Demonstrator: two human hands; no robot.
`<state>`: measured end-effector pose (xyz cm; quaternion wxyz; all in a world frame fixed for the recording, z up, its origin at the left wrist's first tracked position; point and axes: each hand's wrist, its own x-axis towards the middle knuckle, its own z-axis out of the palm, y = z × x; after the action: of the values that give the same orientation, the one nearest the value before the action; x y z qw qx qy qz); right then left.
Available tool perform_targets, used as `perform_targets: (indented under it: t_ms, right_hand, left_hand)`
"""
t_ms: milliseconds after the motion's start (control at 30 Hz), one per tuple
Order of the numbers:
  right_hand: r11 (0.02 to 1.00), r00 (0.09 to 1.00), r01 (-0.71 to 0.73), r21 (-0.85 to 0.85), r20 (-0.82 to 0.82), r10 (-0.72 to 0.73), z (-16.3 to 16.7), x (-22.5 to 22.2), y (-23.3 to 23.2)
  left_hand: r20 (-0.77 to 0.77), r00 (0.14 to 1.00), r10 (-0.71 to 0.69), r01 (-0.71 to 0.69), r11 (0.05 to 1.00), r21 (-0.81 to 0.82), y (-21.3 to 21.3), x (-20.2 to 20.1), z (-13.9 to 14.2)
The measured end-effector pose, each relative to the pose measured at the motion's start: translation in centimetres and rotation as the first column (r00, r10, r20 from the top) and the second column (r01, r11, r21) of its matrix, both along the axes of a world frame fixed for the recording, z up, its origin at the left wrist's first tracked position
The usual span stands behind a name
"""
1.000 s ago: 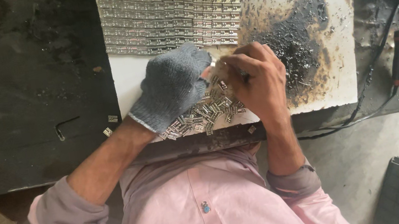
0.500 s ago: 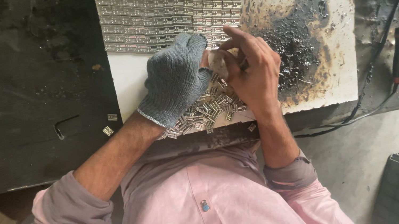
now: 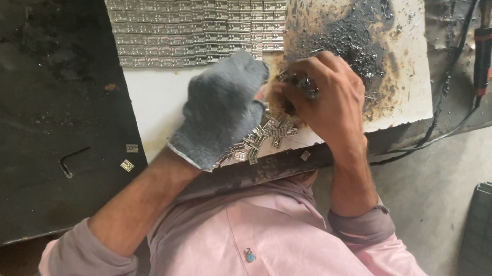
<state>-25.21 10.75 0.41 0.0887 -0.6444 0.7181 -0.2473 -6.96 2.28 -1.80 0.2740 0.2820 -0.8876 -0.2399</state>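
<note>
Left hand (image 3: 225,111), wearing a grey knit glove, is resting curled and closed over a heap of small metal pieces (image 3: 259,137) at the near edge of a scorched white board (image 3: 369,37) on the dark worktop (image 3: 9,117). Right hand (image 3: 322,95), bare, is pinching its fingers (image 3: 293,80) shut on a few of those pieces, touching the glove. A sheet of joined metal pieces (image 3: 198,13) is lying beyond on the board; a soldering iron (image 3: 484,31) is sitting well to the right, a hex key (image 3: 71,162) to the left.
</note>
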Motion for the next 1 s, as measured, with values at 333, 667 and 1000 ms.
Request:
perform_targets:
  t_ms: [333, 667, 1000]
  right_hand:
    - [0.995, 0.996, -0.063, -0.076, 0.051, 0.067, -0.5, -0.3, 0.4]
    - [0.988, 0.995, -0.006, -0.153, 0.097, 0.021, -1.9, -0.2, -1.1]
    - [0.992, 0.994, 0.036, -0.119, 0.11, -0.023, -2.6, -0.1, -1.2]
  left_hand:
    - [0.121, 0.986, -0.115, 0.135, 0.977, -0.166, 0.5, 0.4, -0.4]
    - [-0.019, 0.996, 0.09, -0.089, 0.994, 0.056, -0.5, -2.6, -1.5]
    - [-0.113, 0.984, 0.135, -0.122, 0.986, 0.109, -0.4, -2.2, -1.9]
